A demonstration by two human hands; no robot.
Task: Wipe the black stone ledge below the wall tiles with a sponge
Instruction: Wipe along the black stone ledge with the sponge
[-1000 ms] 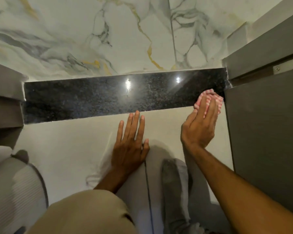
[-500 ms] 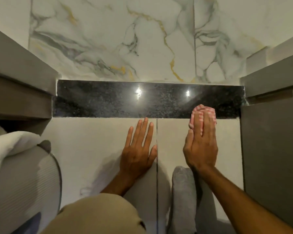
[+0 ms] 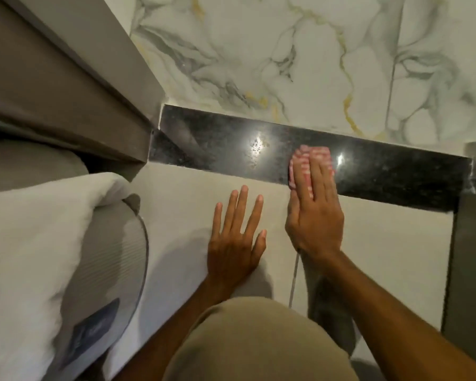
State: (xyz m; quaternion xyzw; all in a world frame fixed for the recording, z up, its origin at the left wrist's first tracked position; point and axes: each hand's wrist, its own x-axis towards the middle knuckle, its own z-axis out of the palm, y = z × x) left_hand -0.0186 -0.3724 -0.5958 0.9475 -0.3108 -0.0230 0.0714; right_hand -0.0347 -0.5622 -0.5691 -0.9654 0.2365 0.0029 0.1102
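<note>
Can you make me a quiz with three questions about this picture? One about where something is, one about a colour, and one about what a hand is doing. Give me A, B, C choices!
1. Where is the sponge?
A. On the black stone ledge
B. On the white towel
C. High up on the marble wall tiles

2. What colours is the sponge?
A. Blue and yellow
B. Pink and white
C. All green

3. What is the left hand doing?
A. Holding the sponge
B. Making a fist
C. Lying flat, fingers spread, on the pale surface below the ledge

Answers:
1. A, because the right hand presses the sponge onto the dark ledge, beneath the marble tiles.
2. B, because pink and white stripes show past the fingertips.
3. C, because the open palm is empty and rests flat.
</note>
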